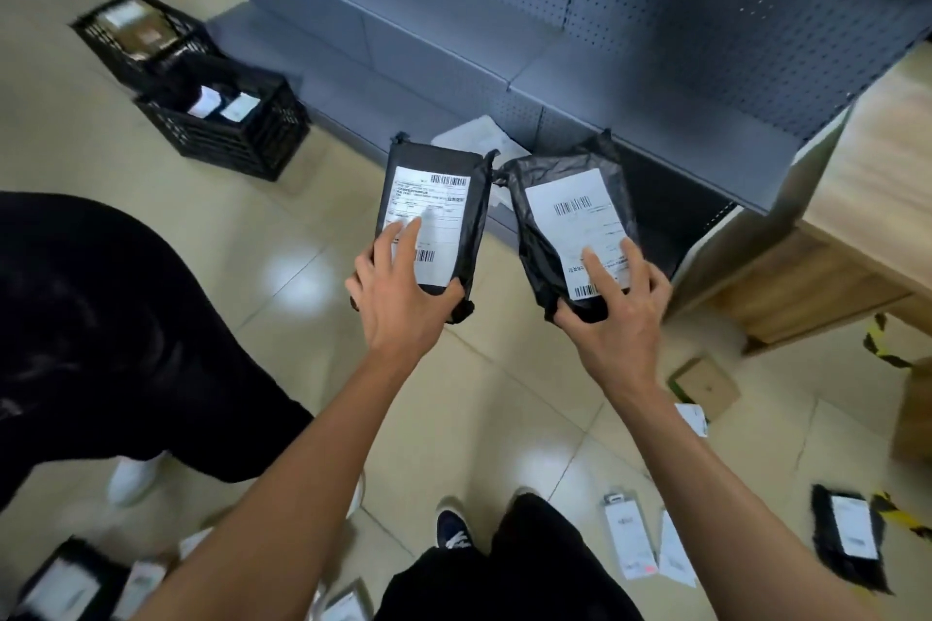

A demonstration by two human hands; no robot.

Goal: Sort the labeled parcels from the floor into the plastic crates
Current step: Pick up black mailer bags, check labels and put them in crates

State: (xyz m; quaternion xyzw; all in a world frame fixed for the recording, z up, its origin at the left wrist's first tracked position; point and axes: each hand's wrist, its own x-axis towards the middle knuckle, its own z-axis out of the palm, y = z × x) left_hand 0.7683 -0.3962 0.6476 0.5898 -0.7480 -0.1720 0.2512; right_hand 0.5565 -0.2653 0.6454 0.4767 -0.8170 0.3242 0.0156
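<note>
I hold two black plastic parcels with white barcode labels up in front of me, label side up. My left hand (pixel 398 290) grips the lower end of the flat left parcel (pixel 454 177), fingers lying across its label. My right hand (pixel 615 303) grips the lower end of the crumpled right parcel (pixel 549 177) in the same way. Two black plastic crates stand on the floor at upper left: the nearer crate (pixel 227 136) holds labeled parcels, the farther crate (pixel 116 35) holds a brown parcel. More labeled parcels lie on the floor, among them a black one (pixel 852 537) at lower right.
A grey perforated metal shelf unit (pixel 555 15) fills the back, with a white parcel (pixel 479 136) at its foot. A wooden counter (pixel 867 197) stands at right. Another person's dark trouser leg (pixel 126 333) and white shoe are at left. A small cardboard box (pixel 706 386) lies at right.
</note>
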